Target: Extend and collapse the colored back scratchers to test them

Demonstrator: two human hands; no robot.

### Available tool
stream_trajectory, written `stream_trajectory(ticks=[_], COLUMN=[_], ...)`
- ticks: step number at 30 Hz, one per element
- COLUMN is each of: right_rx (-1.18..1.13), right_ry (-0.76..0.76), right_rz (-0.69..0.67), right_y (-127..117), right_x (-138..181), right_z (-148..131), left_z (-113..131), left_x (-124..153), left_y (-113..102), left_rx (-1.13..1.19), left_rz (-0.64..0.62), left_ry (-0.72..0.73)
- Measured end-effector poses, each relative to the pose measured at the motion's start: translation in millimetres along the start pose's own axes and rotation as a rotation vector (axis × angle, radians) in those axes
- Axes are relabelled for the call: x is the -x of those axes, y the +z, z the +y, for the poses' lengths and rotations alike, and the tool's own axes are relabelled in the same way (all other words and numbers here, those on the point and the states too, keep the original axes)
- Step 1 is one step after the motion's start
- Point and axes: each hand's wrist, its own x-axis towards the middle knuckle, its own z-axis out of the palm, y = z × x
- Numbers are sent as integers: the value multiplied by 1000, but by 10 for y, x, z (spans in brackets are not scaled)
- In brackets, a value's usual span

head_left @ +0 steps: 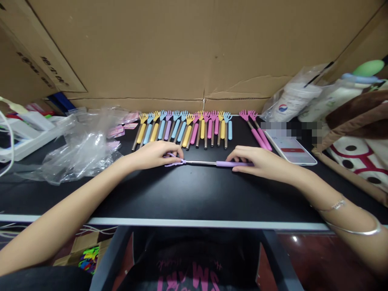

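A purple back scratcher (201, 163) with a metal rod lies crosswise just above the black table (194, 194) or on it; I cannot tell which. My left hand (159, 155) is closed on its claw-shaped head. The fingers of my right hand (250, 160) grip its purple handle at the other end. Behind my hands runs a row of back scratchers (182, 131) in yellow, blue, purple and pink, with metal rods and coloured grips. To the right of that row lie two pink back scratchers (257, 133), side by side at a slant.
Clear plastic bags (81, 149) and pink paper pieces (118, 130) lie left. A white power strip (33, 133) stands beyond them. On the right are a phone (289, 147), a lidded cup (292, 103) and a plush bag (357, 149). Cardboard (169, 52) walls the back.
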Motion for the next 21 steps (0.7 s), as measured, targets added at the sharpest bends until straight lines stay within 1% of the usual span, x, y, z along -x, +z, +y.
stream_trajectory(ticks=[12,21], right_rx=[-61,-94], right_ry=[16,21], right_rz=[-25,-41], right_y=[-17,-12], right_x=[-22,-30], right_z=[-46,-42], left_z=[-13,-3], left_x=[-2,-8], left_y=[22,28], left_rx=[-24,4], left_rz=[-4,-4], left_ry=[-23,-37])
